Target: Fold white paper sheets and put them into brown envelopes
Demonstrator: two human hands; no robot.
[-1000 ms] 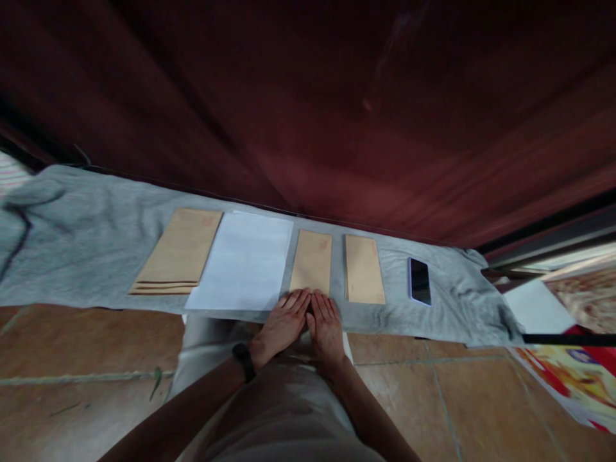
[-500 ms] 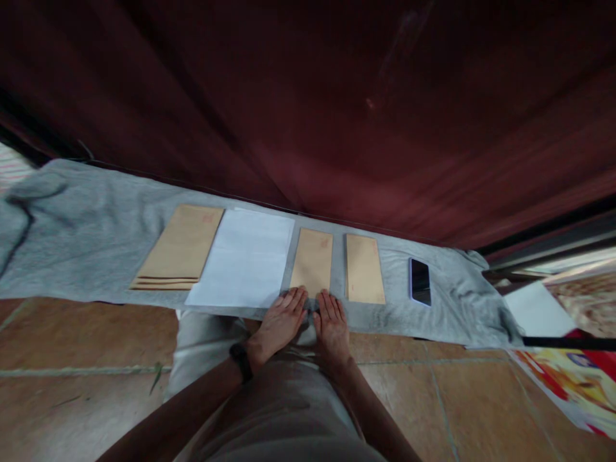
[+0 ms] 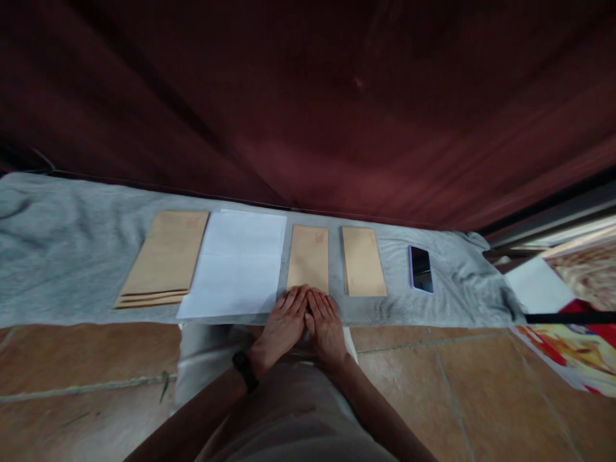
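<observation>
A brown paper envelope (image 3: 309,256) lies flat in front of me, its near end covered by my fingers. My left hand (image 3: 286,317) rests flat on that end, fingers stretched out, with a dark band on the wrist. Beside it, my right hand (image 3: 326,324) also lies flat with fingers extended, its fingertips close against the left ones. White paper sheets (image 3: 235,263) lie just left of the envelope. Further left is a stack of larger brown envelopes (image 3: 166,253). To the right sits a small pile of brown envelopes (image 3: 363,262).
A phone (image 3: 421,269) lies at the right on the grey cloth (image 3: 462,282) covering the narrow surface. Behind rises a dark red panel (image 3: 308,141). A colourful printed bag or box (image 3: 572,359) is at the lower right, above the tiled floor (image 3: 409,385).
My right hand has slid left until its fingertips meet those of my left hand. The whole view has shifted slightly; the papers and phone keep their arrangement.
</observation>
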